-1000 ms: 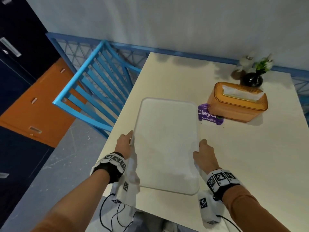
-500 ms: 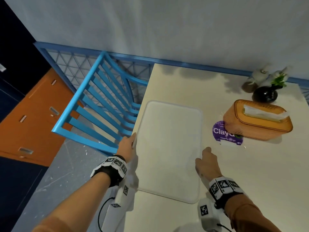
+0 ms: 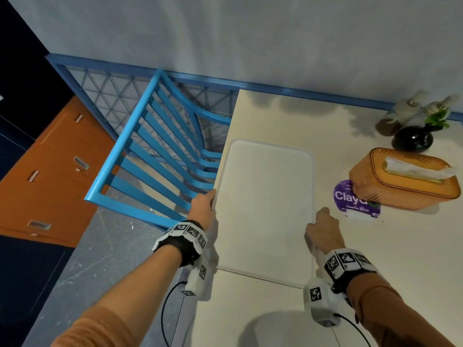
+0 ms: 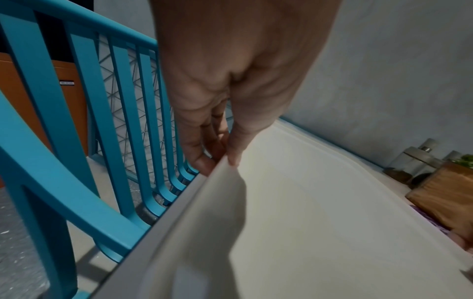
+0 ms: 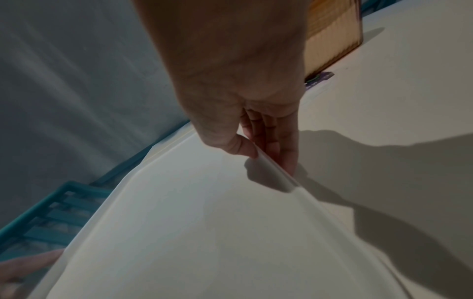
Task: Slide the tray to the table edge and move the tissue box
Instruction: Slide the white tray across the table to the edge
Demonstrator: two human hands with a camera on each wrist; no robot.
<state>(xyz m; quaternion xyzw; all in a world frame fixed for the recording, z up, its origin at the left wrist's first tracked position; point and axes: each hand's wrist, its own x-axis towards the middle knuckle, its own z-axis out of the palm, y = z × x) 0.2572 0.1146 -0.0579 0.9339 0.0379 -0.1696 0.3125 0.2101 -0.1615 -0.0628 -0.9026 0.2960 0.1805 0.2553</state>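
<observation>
gripping the flat white plastic tray (image 3: 265, 209) by its long rims, left hand (image 3: 204, 209) and right hand (image 3: 324, 230) have it flush with the cream table's (image 3: 400, 259) left edge. orange ribbed tissue box (image 3: 403, 180) sits untouched beside it; that move is judged outstanding.

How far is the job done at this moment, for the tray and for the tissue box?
Nearly done: the white tray lies along the table's left edge, beside the blue chair. In hand: the left hand and the right hand each pinch a long rim of the tray, thumb on top. Left: the orange tissue box sits untouched, partly on a purple packet, near the black vase.
</observation>
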